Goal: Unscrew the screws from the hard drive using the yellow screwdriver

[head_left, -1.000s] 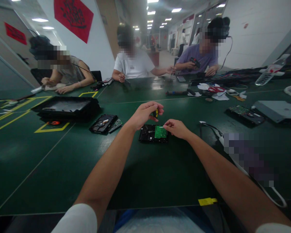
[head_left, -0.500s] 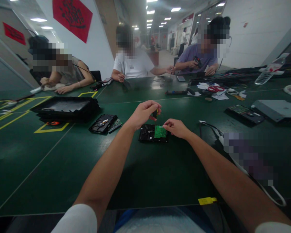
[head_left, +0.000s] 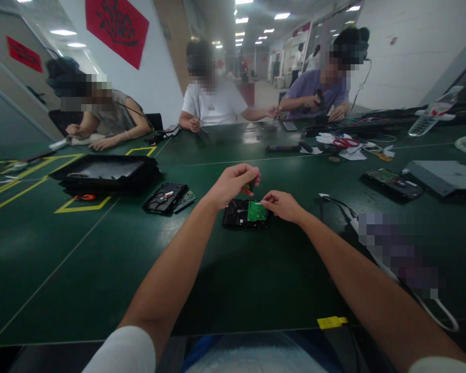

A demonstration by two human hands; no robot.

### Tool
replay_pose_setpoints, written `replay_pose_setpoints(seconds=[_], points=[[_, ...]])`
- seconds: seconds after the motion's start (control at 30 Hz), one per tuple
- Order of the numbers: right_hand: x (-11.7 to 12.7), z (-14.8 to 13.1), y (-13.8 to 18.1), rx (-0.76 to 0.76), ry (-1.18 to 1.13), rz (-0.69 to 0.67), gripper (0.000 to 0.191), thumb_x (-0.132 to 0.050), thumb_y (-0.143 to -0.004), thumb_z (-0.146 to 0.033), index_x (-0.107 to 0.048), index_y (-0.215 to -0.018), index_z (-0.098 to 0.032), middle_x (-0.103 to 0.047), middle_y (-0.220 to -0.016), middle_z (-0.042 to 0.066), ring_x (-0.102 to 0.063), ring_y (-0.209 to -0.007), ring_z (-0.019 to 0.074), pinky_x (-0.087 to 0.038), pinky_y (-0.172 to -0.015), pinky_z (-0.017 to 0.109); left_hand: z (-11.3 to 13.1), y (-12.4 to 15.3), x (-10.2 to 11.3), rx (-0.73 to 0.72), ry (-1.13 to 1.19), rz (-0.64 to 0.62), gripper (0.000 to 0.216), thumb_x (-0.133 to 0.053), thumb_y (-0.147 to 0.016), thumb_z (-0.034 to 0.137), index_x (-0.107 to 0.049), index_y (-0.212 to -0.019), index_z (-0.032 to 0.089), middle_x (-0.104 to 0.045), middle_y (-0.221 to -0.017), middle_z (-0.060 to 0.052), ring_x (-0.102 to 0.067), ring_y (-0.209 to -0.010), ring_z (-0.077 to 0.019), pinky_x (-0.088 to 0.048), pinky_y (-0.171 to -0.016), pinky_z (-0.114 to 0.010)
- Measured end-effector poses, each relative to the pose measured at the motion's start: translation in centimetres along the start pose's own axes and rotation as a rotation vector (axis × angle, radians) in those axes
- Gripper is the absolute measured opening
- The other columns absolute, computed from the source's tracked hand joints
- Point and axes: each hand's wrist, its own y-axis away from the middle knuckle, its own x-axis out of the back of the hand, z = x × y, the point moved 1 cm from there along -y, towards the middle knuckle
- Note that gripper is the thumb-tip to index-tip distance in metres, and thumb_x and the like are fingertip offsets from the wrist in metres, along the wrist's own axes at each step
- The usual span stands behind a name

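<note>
A hard drive [head_left: 238,216] lies flat on the green table with its green circuit board [head_left: 257,211] facing up. Just above its far edge, my left hand [head_left: 236,182] is closed around the dark handle of a screwdriver [head_left: 250,184], with a bit of yellow showing; fingers cover most of the tool, and its tip cannot be made out. From the right, my right hand [head_left: 281,205] pinches at the drive's far right corner, fingertips against the circuit board's edge.
Left of the drive lie another opened drive [head_left: 165,198] and a loose circuit board [head_left: 185,201], with a black tray [head_left: 104,173] beyond. A third drive [head_left: 392,184], a grey metal box [head_left: 445,176] and a white cable [head_left: 446,313] are at right. Co-workers sit opposite.
My left hand has tilted and shifted slightly, turning the handle so that less of it shows. My right hand and the hard drive stay in place.
</note>
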Motion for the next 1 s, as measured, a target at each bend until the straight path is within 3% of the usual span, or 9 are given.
replay_pose_setpoints(seconds=[0.13,0.37,0.73,1.0], points=[[0.00,0.00,-0.03,0.001,0.010,0.000,0.015,-0.071,-0.099,-0.034,-0.072,-0.104,-0.019,-0.076,-0.085,0.003,-0.064,-0.056,0.0106,-0.049,-0.053,0.023,0.12,0.03,0.07,0.010,0.035,-0.032,0.025,-0.068,-0.096,0.041,-0.072,-0.094,0.016,-0.069,-0.091,-0.007,-0.067,-0.084,-0.0169,-0.058,-0.060,-0.023],[0.09,-0.43,0.03,-0.017,0.002,-0.008,0.014,-0.071,-0.099,-0.033,-0.072,-0.104,-0.019,-0.076,-0.086,0.003,-0.063,-0.056,0.0107,-0.049,-0.053,0.023,0.02,-0.06,-0.24,-0.032,-0.057,0.047,0.025,-0.072,-0.095,0.040,-0.066,-0.091,0.016,-0.067,-0.086,-0.005,-0.064,-0.076,-0.0136,-0.059,-0.059,-0.022],[-0.02,-0.52,0.14,-0.001,0.015,0.007,0.016,-0.070,-0.099,-0.034,-0.071,-0.101,-0.018,-0.073,-0.082,0.002,-0.060,-0.055,0.0103,-0.047,-0.051,0.022,0.49,0.15,-0.21,0.038,0.025,-0.021,0.024,-0.059,-0.104,0.037,-0.068,-0.097,0.016,-0.076,-0.100,-0.011,-0.073,-0.088,-0.0188,-0.060,-0.064,-0.026],[-0.01,-0.48,0.21,-0.016,-0.008,-0.002,0.016,-0.071,-0.099,-0.034,-0.072,-0.104,-0.019,-0.075,-0.085,0.003,-0.062,-0.057,0.0106,-0.049,-0.054,0.023,0.03,0.02,-0.28,-0.041,-0.059,-0.001,0.028,-0.070,-0.099,0.043,-0.064,-0.098,0.016,-0.071,-0.094,-0.008,-0.068,-0.083,-0.0160,-0.059,-0.060,-0.023]])
